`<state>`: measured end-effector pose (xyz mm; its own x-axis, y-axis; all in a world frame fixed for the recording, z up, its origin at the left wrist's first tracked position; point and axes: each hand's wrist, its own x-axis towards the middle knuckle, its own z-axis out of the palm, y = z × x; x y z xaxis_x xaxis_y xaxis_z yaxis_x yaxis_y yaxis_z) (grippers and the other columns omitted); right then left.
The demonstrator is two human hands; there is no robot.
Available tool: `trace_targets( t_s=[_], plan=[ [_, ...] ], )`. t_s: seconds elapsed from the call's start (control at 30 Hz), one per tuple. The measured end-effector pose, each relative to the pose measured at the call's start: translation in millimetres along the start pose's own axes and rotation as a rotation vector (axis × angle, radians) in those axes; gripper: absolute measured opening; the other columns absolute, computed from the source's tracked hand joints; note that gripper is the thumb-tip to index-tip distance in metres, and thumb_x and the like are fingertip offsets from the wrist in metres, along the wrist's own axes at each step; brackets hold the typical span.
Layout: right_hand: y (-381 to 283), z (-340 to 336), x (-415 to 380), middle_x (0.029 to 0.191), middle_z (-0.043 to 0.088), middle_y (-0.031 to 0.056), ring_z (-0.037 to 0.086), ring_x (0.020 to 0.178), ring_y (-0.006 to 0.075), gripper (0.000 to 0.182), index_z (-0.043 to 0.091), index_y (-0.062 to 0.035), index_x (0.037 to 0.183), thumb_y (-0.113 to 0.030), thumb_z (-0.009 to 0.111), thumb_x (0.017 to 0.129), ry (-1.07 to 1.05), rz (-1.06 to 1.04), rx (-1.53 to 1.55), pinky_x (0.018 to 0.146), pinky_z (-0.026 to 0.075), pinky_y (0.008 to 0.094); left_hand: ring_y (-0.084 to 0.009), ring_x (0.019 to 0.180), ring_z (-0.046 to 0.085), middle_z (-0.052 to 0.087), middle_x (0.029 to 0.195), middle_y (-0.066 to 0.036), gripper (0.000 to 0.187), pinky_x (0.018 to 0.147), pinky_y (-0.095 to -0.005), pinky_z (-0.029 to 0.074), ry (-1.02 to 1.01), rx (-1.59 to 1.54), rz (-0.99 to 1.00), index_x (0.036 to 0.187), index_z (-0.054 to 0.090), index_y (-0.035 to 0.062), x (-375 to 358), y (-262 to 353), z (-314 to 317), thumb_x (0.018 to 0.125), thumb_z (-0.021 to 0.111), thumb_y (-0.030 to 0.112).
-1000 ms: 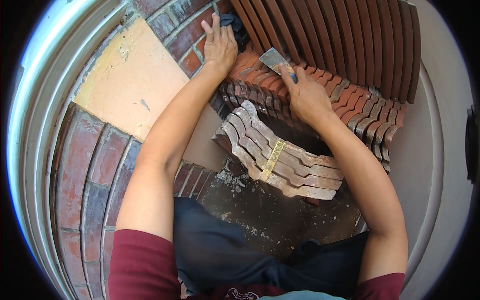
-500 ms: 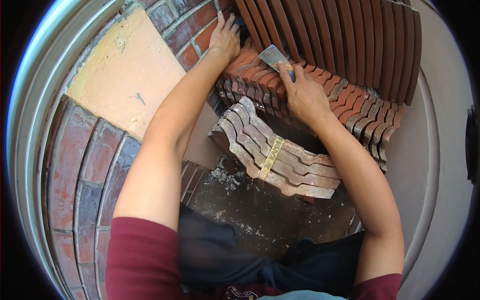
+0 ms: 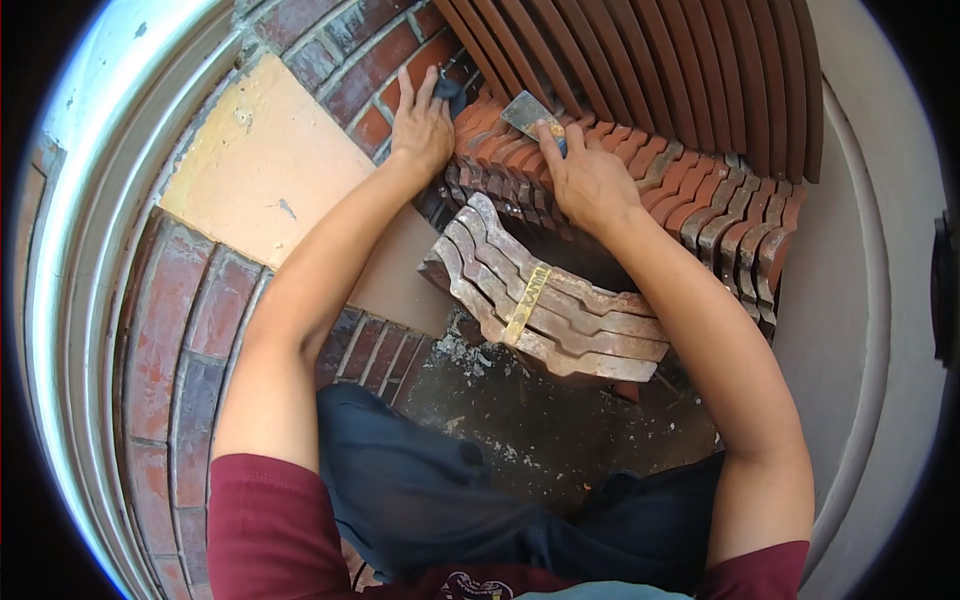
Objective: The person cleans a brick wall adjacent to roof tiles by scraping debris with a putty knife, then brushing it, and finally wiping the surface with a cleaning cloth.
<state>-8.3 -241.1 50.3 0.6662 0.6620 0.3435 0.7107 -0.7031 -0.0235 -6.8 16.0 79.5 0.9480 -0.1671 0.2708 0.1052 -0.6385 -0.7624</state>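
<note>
My left hand (image 3: pixel 422 135) lies against the brick wall (image 3: pixel 385 70) with its fingers stretched out. Just beside those fingertips is a small dark object (image 3: pixel 450 92) whose kind I cannot make out. In my right hand (image 3: pixel 597 185) is a scraper (image 3: pixel 524 113) with a flat, worn metal blade and a partly hidden blue handle. The blade rests over a row of reddish roof tiles (image 3: pixel 690 195) standing on edge, close together. Nearer to me, several weathered tiles (image 3: pixel 575 325) are stacked, with a yellow lettered strip (image 3: pixel 528 305) across them.
Long brown tiles (image 3: pixel 660 80) stand upright behind the row. A peach-coloured plastered panel (image 3: pixel 270 165) borders the wall on the left. A pale curved surface (image 3: pixel 840 300) lies to the right. Pale debris is scattered on the dark floor (image 3: pixel 520 430) by my knees.
My left hand has slid a little down and left along the wall, showing more of the dark object. The whole view has shifted slightly; the scraper stays in my right hand over the tiles.
</note>
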Motion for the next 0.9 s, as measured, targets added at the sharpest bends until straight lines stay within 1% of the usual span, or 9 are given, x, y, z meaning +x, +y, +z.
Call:
trace_targets(
  t_s=[0.07,0.17,0.3,0.47,0.57,0.6,0.7,0.73,0.9],
  plan=[
    [1,3,0,0.121,0.052,0.0219,0.062,0.1,0.037,0.056,0.035,-0.0026,0.148,-0.011,0.044,0.093,0.026,-0.008,-0.007,0.082,0.055,0.0443,-0.0264,0.148,0.022,0.056,0.137,-0.01,0.047,0.117,-0.0651,0.0,0.034,0.082,-0.027,0.132,0.056,-0.0027,18,0,7,0.099,0.032,0.02],
    [0,1,0,0.119,0.052,0.0217,0.062,0.1,0.0373,0.056,0.035,-0.0028,0.148,-0.011,0.043,0.093,0.011,-0.005,-0.007,0.081,0.056,0.0438,-0.025,0.148,0.022,0.055,0.139,-0.008,0.048,0.117,-0.0644,-0.001,-0.043,-0.084,0.01,0.133,0.056,-0.0023,52,-7,18,0.1,0.029,0.02],
    [-1,7,0,0.119,0.052,0.0216,0.062,0.1,0.0372,0.056,0.035,-0.0031,0.148,-0.01,0.043,0.093,0.033,-0.008,-0.032,0.081,0.056,0.0438,-0.0232,0.143,0.034,0.062,0.131,-0.005,0.046,0.118,-0.0631,-0.001,-0.133,-0.147,0.135,0.123,0.062,-0.0011,41,-9,22,0.101,0.028,0.021],
    [-2,0,1,0.123,0.051,0.0237,0.064,0.098,0.0385,0.056,0.036,-0.0017,0.147,-0.009,0.044,0.092,-0.002,-0.009,-0.034,0.081,0.055,0.0456,-0.0288,0.135,0.045,0.064,0.126,-0.014,0.036,0.12,-0.0532,0.018,-0.201,-0.308,0.177,0.117,0.064,-0.0029,-4,-11,-2,0.088,0.045,0.009],
    [0,-8,5,0.12,0.054,0.0277,0.066,0.092,0.0445,0.054,0.039,0.002,0.142,-0.008,0.047,0.089,-0.007,0.001,0.13,0.081,0.054,0.0495,-0.0329,0.133,0.046,0.063,0.125,-0.018,0.042,0.119,-0.0534,0.02,0.075,-0.693,-0.042,0.122,0.061,-0.0064,-30,3,4,0.085,0.046,0.007],
    [-2,-7,8,0.118,0.055,0.0291,0.064,0.093,0.0462,0.054,0.039,0.0021,0.141,-0.007,0.047,0.089,0.039,-0.019,0.224,0.082,0.053,0.051,-0.038,0.134,0.042,0.06,0.129,-0.021,0.047,0.118,-0.0535,0.022,0.108,-0.758,-0.065,0.127,0.057,-0.0081,-33,8,10,0.084,0.05,0.009],
    [-10,5,26,0.112,0.058,0.0325,0.061,0.097,0.0498,0.048,0.042,0.0034,0.136,-0.006,0.048,0.089,0.143,-0.087,0.485,0.084,0.049,0.0538,-0.0396,0.136,0.038,0.06,0.124,-0.023,0.05,0.118,-0.0539,0.02,0.285,-0.83,-0.107,0.126,0.058,-0.0077,-51,31,14,0.086,0.054,0.023],
    [-14,11,37,0.109,0.059,0.0328,0.06,0.098,0.05,0.044,0.045,0.0045,0.132,-0.006,0.048,0.089,0.149,-0.108,0.556,0.085,0.049,0.0538,-0.0418,0.139,0.031,0.052,0.133,-0.024,0.058,0.117,-0.0563,0.018,0.26,-0.811,-0.101,0.13,0.055,-0.007,-55,38,15,0.087,0.058,0.032],
    [-44,5,78,0.1,0.065,0.034,0.062,0.103,0.0466,0.033,0.06,0.0094,0.105,-0.008,0.057,0.078,0.168,0.028,0.67,0.09,0.048,0.0507,-0.0415,0.142,0.022,0.038,0.144,-0.023,0.074,0.115,-0.0585,0.014,0.229,-0.819,-0.098,0.14,0.042,-0.0056,-58,47,21,0.086,0.065,0.04]
  ],
)
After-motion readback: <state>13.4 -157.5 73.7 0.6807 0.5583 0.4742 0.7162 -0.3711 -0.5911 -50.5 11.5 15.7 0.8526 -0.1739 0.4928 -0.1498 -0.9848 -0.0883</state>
